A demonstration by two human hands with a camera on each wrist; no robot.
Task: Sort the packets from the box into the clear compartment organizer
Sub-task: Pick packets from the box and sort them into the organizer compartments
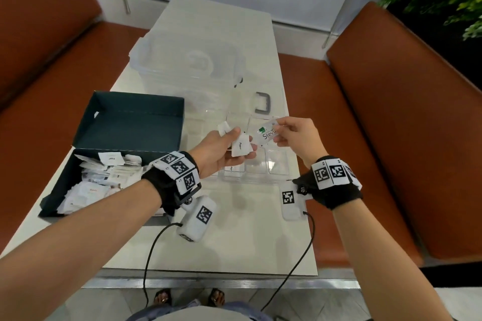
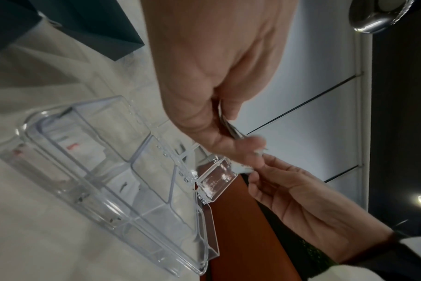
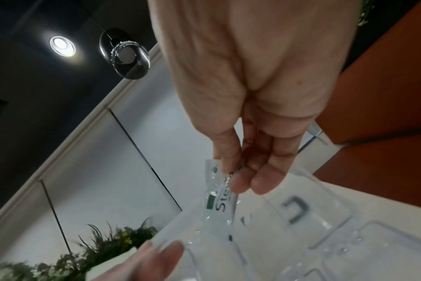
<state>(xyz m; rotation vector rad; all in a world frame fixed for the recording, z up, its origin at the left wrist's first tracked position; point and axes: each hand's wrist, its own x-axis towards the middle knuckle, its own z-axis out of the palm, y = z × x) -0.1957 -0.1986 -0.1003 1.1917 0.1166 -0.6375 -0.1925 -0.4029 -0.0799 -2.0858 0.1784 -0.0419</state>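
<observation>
Head view: left hand point(image 1: 221, 150) palm-up above the organizer point(image 1: 257, 164), fingers curled around a few small white packets point(image 1: 240, 148), one printed "Pepper". Right hand point(image 1: 297, 135) pinches a clear stevia packet point(image 1: 266, 133) between thumb and fingertips, held just beside the left hand's packets, over the organizer's compartments. Both grips are closed on packets. Dark box point(image 1: 125, 138) sits open at left on the tabletop point(image 1: 247, 237), many white packets heaped in its near end. Organizer lies just right of the box, lid open. Left wrist view shows a packet or two already lying in the compartments.
</observation>
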